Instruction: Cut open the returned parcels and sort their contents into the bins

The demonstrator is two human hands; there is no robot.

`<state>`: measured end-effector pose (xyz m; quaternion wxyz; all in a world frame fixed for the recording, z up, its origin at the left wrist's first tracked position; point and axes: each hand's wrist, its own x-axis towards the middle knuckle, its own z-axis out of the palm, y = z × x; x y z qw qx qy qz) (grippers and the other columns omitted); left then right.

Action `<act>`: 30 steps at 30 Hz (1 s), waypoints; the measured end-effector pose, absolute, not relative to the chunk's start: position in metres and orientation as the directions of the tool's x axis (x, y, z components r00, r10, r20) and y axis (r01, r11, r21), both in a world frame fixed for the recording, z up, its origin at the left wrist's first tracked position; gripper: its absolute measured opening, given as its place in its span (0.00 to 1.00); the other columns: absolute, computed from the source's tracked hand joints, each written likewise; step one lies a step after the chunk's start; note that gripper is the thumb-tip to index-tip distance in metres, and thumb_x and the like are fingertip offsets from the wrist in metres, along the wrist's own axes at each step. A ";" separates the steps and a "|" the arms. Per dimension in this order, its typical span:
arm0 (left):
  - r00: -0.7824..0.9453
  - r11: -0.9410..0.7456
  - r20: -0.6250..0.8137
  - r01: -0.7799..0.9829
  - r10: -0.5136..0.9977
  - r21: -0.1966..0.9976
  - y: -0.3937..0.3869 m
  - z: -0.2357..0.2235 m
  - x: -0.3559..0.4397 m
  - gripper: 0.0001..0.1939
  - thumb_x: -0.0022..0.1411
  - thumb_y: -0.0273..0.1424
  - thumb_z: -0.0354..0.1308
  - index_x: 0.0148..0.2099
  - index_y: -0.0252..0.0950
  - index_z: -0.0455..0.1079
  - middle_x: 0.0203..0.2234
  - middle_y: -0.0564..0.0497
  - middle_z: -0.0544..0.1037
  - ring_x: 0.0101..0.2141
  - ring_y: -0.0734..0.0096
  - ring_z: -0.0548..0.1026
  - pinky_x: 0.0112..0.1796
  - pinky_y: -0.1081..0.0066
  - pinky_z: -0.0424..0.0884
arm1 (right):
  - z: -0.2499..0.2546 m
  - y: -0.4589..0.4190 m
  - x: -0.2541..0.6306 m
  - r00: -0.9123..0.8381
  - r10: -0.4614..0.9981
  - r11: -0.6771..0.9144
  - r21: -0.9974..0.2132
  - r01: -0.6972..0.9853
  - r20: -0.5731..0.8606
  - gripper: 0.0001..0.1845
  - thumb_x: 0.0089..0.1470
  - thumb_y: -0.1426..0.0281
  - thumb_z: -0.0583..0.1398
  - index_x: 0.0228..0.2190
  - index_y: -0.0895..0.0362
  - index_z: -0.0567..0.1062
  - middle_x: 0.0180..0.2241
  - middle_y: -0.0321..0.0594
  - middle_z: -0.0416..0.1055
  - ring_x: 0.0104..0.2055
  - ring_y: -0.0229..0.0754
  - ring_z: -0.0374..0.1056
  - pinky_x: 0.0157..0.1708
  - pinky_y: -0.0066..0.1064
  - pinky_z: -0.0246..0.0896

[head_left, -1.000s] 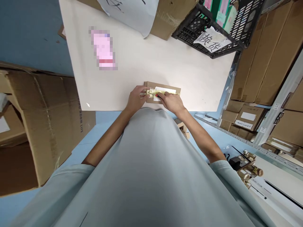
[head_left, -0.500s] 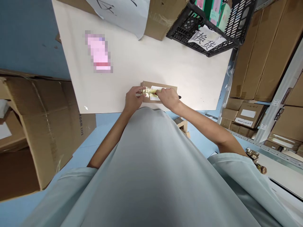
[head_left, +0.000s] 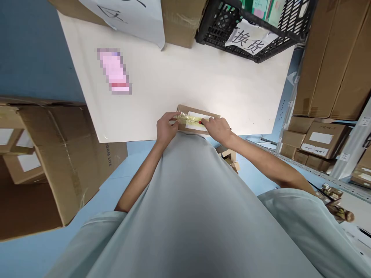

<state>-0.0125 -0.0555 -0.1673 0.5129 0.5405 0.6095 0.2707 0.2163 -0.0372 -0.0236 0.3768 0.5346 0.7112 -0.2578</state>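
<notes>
Your left hand (head_left: 167, 128) touches the taped left end of the cardboard box (head_left: 196, 116), near the edge of the white table (head_left: 168, 83); whether it grips is unclear. Your right hand (head_left: 218, 129), closed around a red-tipped tool (head_left: 200, 122), has moved rightward along the box.

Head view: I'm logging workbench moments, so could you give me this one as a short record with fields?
Left hand: fingers at the left end of the small cardboard box, by the shiny tape
Right hand: grips a slim tool with a red part; exact type unclear
Box position: on the white table, near its front edge
Far side of table: brown carton; black crate with a paper sign
Left part of table: pink item, pixelated
Left of table: large open carton
</notes>
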 end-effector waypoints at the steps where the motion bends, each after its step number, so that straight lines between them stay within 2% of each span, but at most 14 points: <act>1: 0.112 0.272 -0.338 0.390 0.934 0.880 -0.056 -0.166 -0.010 0.18 0.68 0.32 0.63 0.57 0.42 0.84 0.56 0.46 0.86 0.46 0.60 0.86 0.43 0.63 0.86 | -0.022 -0.041 0.226 -0.125 0.562 0.279 0.045 0.959 -0.817 0.25 0.78 0.76 0.51 0.68 0.57 0.74 0.52 0.61 0.84 0.54 0.59 0.82 0.46 0.41 0.66; 5: 0.087 0.273 -0.336 0.414 0.938 0.868 -0.057 -0.162 -0.001 0.18 0.68 0.33 0.62 0.58 0.42 0.84 0.57 0.45 0.86 0.46 0.60 0.86 0.43 0.63 0.85 | -0.017 -0.062 0.279 -0.026 0.529 0.232 0.115 0.966 -0.848 0.26 0.77 0.76 0.51 0.70 0.58 0.72 0.51 0.63 0.84 0.54 0.60 0.82 0.45 0.42 0.65; 8: 0.067 0.269 -0.327 0.428 0.943 0.863 -0.058 -0.160 0.003 0.18 0.69 0.34 0.62 0.58 0.41 0.84 0.57 0.45 0.85 0.47 0.59 0.86 0.43 0.63 0.85 | -0.019 -0.078 0.314 -0.022 0.526 0.234 0.120 0.965 -0.850 0.27 0.77 0.77 0.50 0.71 0.56 0.71 0.52 0.63 0.83 0.53 0.58 0.82 0.44 0.41 0.63; 14: 0.049 0.292 -0.345 0.433 0.937 0.853 -0.060 -0.159 0.006 0.18 0.69 0.37 0.63 0.58 0.42 0.82 0.58 0.44 0.85 0.48 0.57 0.86 0.45 0.61 0.85 | -0.045 -0.088 0.348 -0.140 0.607 0.207 -0.014 0.978 -0.782 0.24 0.82 0.66 0.48 0.68 0.54 0.74 0.53 0.59 0.83 0.51 0.56 0.78 0.45 0.40 0.62; 19: -0.004 0.321 -0.349 0.402 0.937 0.857 -0.064 -0.164 0.001 0.18 0.67 0.38 0.64 0.56 0.41 0.80 0.58 0.44 0.86 0.48 0.58 0.87 0.52 0.58 0.84 | -0.078 -0.090 0.362 -0.184 0.727 0.153 -0.105 0.983 -0.661 0.27 0.82 0.67 0.45 0.69 0.54 0.75 0.54 0.54 0.82 0.54 0.55 0.75 0.50 0.40 0.63; 22: -0.053 0.348 -0.361 0.422 0.931 0.837 -0.070 -0.167 -0.008 0.18 0.67 0.39 0.64 0.57 0.41 0.78 0.59 0.44 0.85 0.49 0.58 0.87 0.52 0.60 0.85 | -0.110 -0.090 0.359 -0.197 0.798 0.063 -0.247 0.967 -0.570 0.27 0.82 0.67 0.45 0.68 0.57 0.74 0.57 0.54 0.81 0.57 0.55 0.74 0.57 0.41 0.64; 26: -0.111 0.392 -0.382 0.423 0.917 0.817 -0.072 -0.171 -0.021 0.22 0.66 0.42 0.65 0.58 0.40 0.77 0.60 0.42 0.83 0.50 0.58 0.86 0.51 0.60 0.85 | -0.157 -0.088 0.345 -0.239 0.871 -0.044 -0.552 0.833 -0.430 0.28 0.81 0.65 0.43 0.67 0.59 0.73 0.64 0.55 0.78 0.64 0.52 0.71 0.65 0.40 0.64; 28: -0.124 0.408 -0.395 0.423 0.910 0.809 -0.072 -0.173 -0.025 0.24 0.65 0.44 0.66 0.59 0.40 0.76 0.61 0.41 0.83 0.50 0.58 0.86 0.49 0.60 0.86 | -0.174 -0.088 0.337 -0.224 0.890 -0.102 -0.653 0.750 -0.397 0.29 0.81 0.62 0.42 0.66 0.59 0.73 0.64 0.55 0.77 0.65 0.50 0.72 0.65 0.39 0.65; 30: -0.132 0.416 -0.400 0.424 0.907 0.804 -0.071 -0.174 -0.026 0.25 0.64 0.47 0.67 0.59 0.40 0.76 0.61 0.40 0.82 0.51 0.57 0.85 0.48 0.61 0.86 | -0.186 -0.091 0.329 -0.168 0.898 -0.192 -0.708 0.680 -0.406 0.30 0.82 0.58 0.41 0.66 0.59 0.71 0.62 0.55 0.79 0.61 0.48 0.75 0.62 0.37 0.68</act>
